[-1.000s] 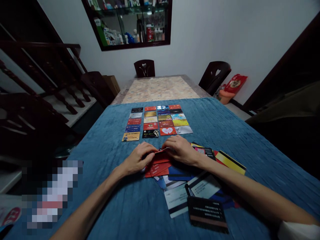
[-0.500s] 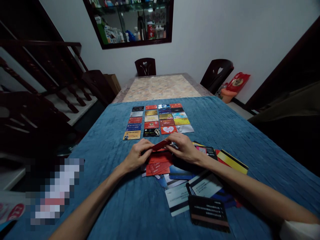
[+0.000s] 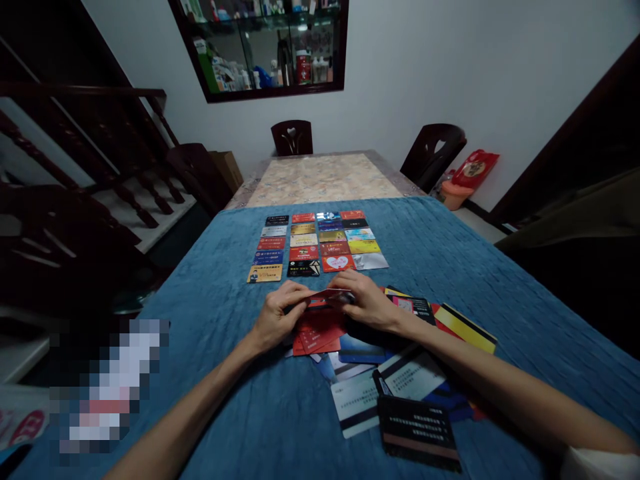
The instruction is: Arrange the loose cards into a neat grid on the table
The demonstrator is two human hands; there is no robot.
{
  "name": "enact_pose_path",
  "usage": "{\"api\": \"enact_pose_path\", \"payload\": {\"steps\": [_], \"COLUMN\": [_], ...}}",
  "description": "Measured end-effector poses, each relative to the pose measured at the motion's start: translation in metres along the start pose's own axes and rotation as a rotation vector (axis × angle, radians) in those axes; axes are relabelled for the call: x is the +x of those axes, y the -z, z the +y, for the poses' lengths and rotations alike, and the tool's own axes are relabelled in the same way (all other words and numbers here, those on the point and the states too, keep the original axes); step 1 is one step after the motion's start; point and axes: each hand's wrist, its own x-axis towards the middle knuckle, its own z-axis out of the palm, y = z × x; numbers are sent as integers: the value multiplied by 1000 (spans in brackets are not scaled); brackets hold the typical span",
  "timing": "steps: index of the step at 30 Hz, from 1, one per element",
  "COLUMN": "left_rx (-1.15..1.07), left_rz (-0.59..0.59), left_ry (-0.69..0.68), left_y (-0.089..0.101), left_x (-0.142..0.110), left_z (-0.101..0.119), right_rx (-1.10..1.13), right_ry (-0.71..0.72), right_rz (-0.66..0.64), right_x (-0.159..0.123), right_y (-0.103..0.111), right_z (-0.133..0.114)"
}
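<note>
My left hand [image 3: 283, 310] and my right hand [image 3: 367, 300] pinch a card [image 3: 327, 293] between them, tilted so that little of its face shows. Both are closed on its opposite ends, just above the loose pile. Under the held card lie red cards [image 3: 317, 333], overlapping one another. Closer to me in the pile are pale cards with dark stripes [image 3: 356, 400] and a black card [image 3: 420, 430]. A yellow striped card [image 3: 465, 327] sticks out beyond my right forearm. Past my hands, cards lie face up in columns, among them a red card with a white heart [image 3: 339, 263].
A blue cloth [image 3: 215, 407] covers the near part of the table, and the patterned tabletop [image 3: 325, 177] shows at the far end. Dark chairs [image 3: 293, 138] stand around it. At the left edge lies a pixelated pale object [image 3: 117, 380].
Both hands stay on the held card, whose angle changes: its red face showed half a second ago and it now appears nearly edge-on. The card columns and pile look unchanged.
</note>
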Motion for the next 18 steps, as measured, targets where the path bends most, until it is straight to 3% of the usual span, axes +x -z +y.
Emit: {"api": "enact_pose_path", "payload": {"steps": [10,18], "left_rx": [4,89], "left_rz": [11,168], "left_ry": [-34,0], "left_y": [-3,-1], "left_x": [3,-2], "left_z": [5,-5], "right_rx": [-14,-211], "right_ry": [59,138], "right_rz": [126,153], "right_x": [-1,-1], "right_y": [2,3], "right_z": [-5,0]}}
